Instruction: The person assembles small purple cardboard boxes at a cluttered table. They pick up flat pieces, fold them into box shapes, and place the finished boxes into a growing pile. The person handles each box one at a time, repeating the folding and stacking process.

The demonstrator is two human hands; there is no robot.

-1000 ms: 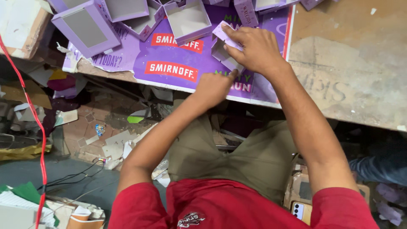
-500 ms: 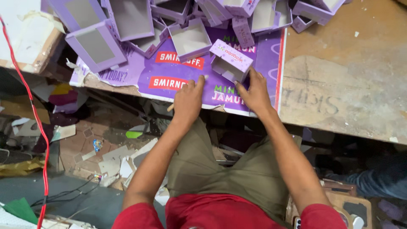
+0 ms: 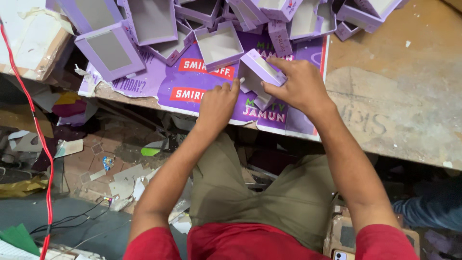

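Observation:
A small lilac cardboard box [image 3: 259, 72] with a grey-white inside lies on its side on a purple printed sheet [image 3: 192, 79]. My right hand [image 3: 296, 86] grips this box from the right, fingers over its top edge. My left hand [image 3: 217, 103] rests on the sheet just left of the box, its index fingertip touching the box's left corner.
Several open lilac boxes [image 3: 219, 45] lie heaped at the far side of the sheet. Bare brown wooden tabletop [image 3: 399, 91] extends to the right. A whitish board [image 3: 29, 41] sits at the left. A red cable [image 3: 41, 144] and paper scraps litter the floor below.
The small box has come down from between both raised hands onto the sheet. My left hand has shifted off the box and now only touches its corner.

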